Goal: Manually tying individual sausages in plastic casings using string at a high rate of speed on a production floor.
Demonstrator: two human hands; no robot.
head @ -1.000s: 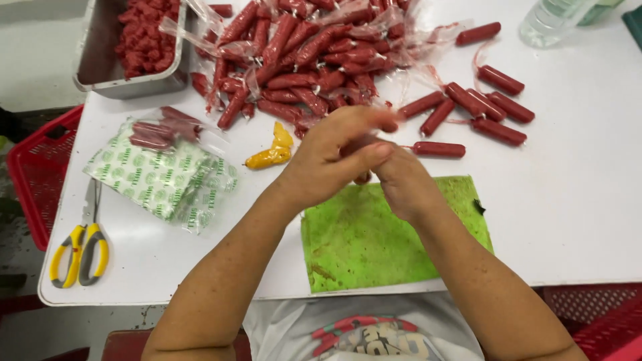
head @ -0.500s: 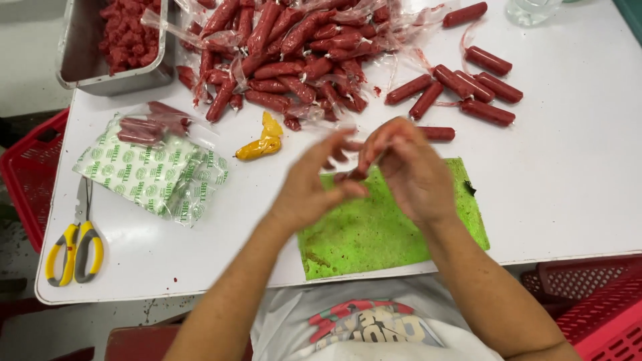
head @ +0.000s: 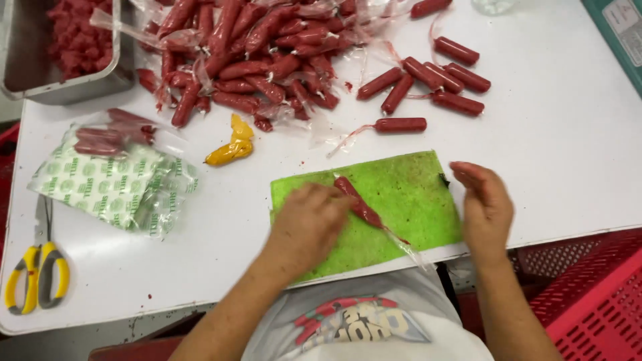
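A thin red sausage in clear plastic wrap (head: 358, 204) lies diagonally on the green mat (head: 401, 180) at the table's front edge. My left hand (head: 309, 224) rests on the mat with its fingers pressing the sausage's near end. My right hand (head: 483, 204) hovers with fingers spread at the mat's right edge, holding nothing. A big heap of wrapped red sausages (head: 247, 47) lies at the back, and several neat ones (head: 435, 80) lie to its right.
A metal tray of red meat (head: 60, 47) sits at the back left. Green-printed plastic bags (head: 107, 180) with a few sausages lie left, yellow-handled scissors (head: 33, 271) at the front left, a yellow lump (head: 231, 148) mid-table. Red crates (head: 588, 301) stand below the table's right.
My hands, earlier joined above the mat on a sausage, have parted. The sausage now lies on the green mat under my left hand, and my right hand has moved off to the right.
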